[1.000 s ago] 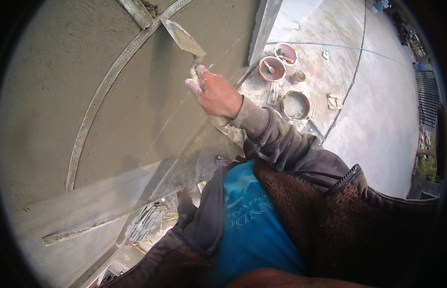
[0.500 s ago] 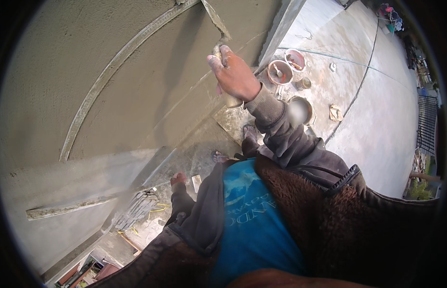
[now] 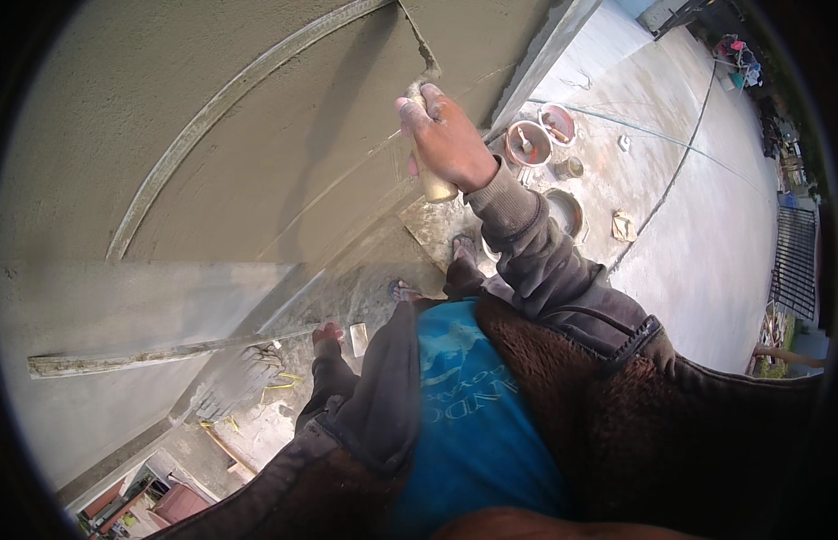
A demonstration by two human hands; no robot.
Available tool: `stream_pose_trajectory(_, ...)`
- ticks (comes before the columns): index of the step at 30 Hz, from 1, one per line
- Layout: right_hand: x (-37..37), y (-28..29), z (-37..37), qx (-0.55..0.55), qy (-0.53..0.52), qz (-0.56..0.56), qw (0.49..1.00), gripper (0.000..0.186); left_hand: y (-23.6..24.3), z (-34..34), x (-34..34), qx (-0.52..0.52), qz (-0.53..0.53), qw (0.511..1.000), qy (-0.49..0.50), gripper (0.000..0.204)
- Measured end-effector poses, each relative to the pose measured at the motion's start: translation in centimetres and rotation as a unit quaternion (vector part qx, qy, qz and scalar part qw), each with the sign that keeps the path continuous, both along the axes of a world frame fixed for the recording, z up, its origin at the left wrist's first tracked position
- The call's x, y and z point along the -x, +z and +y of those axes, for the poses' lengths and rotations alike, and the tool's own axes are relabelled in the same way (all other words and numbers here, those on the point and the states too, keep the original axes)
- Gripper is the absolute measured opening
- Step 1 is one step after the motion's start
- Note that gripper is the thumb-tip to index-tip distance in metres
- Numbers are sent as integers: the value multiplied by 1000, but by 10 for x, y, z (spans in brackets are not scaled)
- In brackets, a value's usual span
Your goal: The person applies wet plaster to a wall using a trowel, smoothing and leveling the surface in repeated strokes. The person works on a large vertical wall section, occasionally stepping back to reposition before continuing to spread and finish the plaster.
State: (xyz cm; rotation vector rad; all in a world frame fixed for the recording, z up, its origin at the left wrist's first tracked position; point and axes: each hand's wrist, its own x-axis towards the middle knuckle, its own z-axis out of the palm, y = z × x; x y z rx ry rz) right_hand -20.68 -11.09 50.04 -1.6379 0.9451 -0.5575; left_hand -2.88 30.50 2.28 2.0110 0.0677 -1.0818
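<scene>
My right hand [image 3: 452,139] is closed around the pale handle of a trowel [image 3: 439,186]. Its thin metal blade rises past my knuckles toward the top edge, seen nearly edge-on against the grey plastered wall [image 3: 257,198]. Where the blade meets the wall is out of the picture. Low on the left, my left hand [image 3: 328,332] is closed at the near end of a long straightedge board [image 3: 113,360], which reaches left in front of the wall's lower part. Higher up, a long pale strip [image 3: 216,103], bowed in this view, lies along the plaster.
Beyond my right arm stand a bucket with a brush [image 3: 528,144], another pinkish bucket [image 3: 558,124], a small can [image 3: 570,167] and a round basin [image 3: 563,212]. A crumpled paper bag [image 3: 623,227] lies on the concrete floor [image 3: 698,243]. A wooden board [image 3: 423,236] is by my feet.
The trowel and my right hand have shifted slightly right and down in view. The straightedge board and my left hand have moved slightly up and left; the view itself has shifted too.
</scene>
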Motion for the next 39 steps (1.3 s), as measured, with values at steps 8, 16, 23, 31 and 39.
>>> stream_pose_trajectory(8, -20, -40, 61, 228, 50, -36, 972, 40, -7, 16, 8, -34, 34, 998, 48, 29)
stream_pose_trajectory(16, -44, -1, 64, 50, 31, -43, 997, 33, -11, 39, 31, -13, 43, 995, 89, 29)
stream_pose_trajectory(23, -79, -19, 162, 103, 280, 24, 954, 40, 5, 54, 46, -6, 24, 998, 57, 26)
stream_pose_trajectory(31, 14, -59, 47, 522, 178, 150, 820, 47, -8, 87, 74, 119, -14, 972, 200, 11)
stream_pose_trajectory(39, 69, -18, -185, 706, 118, 255, 650, 35, -38, 216, 202, -45, 150, 937, 312, 30)
